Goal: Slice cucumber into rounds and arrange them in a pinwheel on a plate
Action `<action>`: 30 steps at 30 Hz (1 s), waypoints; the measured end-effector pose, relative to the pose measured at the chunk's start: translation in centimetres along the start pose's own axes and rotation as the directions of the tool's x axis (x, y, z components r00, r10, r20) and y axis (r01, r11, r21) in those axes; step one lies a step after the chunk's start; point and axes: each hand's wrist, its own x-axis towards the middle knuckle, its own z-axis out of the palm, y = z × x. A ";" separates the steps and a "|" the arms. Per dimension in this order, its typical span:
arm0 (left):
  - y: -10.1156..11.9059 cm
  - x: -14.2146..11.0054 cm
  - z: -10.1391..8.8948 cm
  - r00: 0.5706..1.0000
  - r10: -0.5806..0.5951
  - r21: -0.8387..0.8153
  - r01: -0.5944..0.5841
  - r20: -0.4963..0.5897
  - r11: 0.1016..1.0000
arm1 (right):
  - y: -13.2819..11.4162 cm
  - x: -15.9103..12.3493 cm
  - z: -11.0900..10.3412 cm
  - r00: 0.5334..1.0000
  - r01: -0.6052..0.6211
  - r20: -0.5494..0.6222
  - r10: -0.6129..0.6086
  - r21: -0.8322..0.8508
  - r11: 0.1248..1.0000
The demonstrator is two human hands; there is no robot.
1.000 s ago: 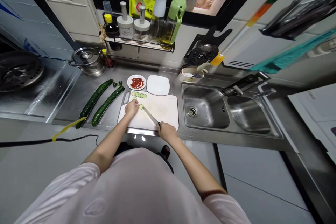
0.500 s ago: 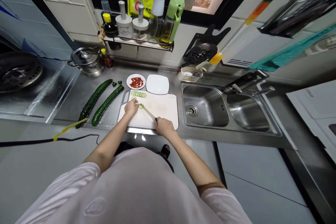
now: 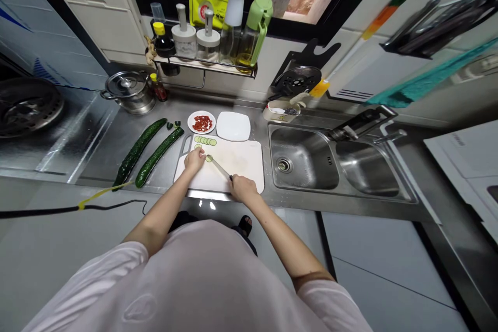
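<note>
My left hand [image 3: 194,160] is curled over a short cucumber piece [image 3: 209,158] on the white cutting board [image 3: 241,166], holding it down. My right hand [image 3: 241,189] is closed around the handle of a knife [image 3: 220,168], whose blade slants up to the cut end of the piece. A row of several cucumber slices [image 3: 206,140] lies along the board's far edge. Two whole cucumbers [image 3: 150,150] lie on the steel counter to the left of the board, with small cut ends [image 3: 174,124] near their tips.
A small dish of red bits [image 3: 202,122] and a white square plate [image 3: 233,125] sit behind the board. A double sink [image 3: 334,166] is to the right, a lidded pot [image 3: 126,91] and a condiment rack [image 3: 206,41] at the back. A black cable [image 3: 58,210] crosses below the counter.
My right hand slid slightly forward along the board with the knife. The left hand stayed on the cucumber piece.
</note>
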 end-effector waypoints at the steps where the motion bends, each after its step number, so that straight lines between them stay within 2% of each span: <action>1: 0.0 0.0 0.0 1.000 0.002 -0.002 -0.002 0.001 1.000 | 0.1 -0.1 0.1 1.000 -0.003 0.001 0.003 -0.001 1.000; 12: -0.4 -0.3 0.1 0.998 0.060 0.013 -0.060 -0.012 0.998 | 1.7 -1.8 1.5 1.000 -0.026 -0.001 0.026 -0.014 1.000; 18: -1.0 -1.5 0.2 0.962 0.271 0.065 -0.269 -0.028 0.961 | 2.2 -2.5 1.8 0.998 -0.053 0.026 0.052 0.022 0.998; 20: -1.2 -1.9 0.5 0.951 0.306 0.097 -0.301 -0.045 0.949 | 2.9 -2.6 1.7 0.998 -0.058 0.042 0.056 0.046 0.997; 25: -0.9 -2.1 1.1 0.949 0.307 0.119 -0.297 -0.072 0.947 | 5.0 -2.7 1.6 0.995 -0.099 0.024 0.097 0.171 0.980; 30: -0.1 -1.1 1.1 0.973 0.221 0.035 -0.219 -0.064 0.975 | 6.5 -2.6 2.6 0.986 -0.158 -0.005 0.165 0.265 0.951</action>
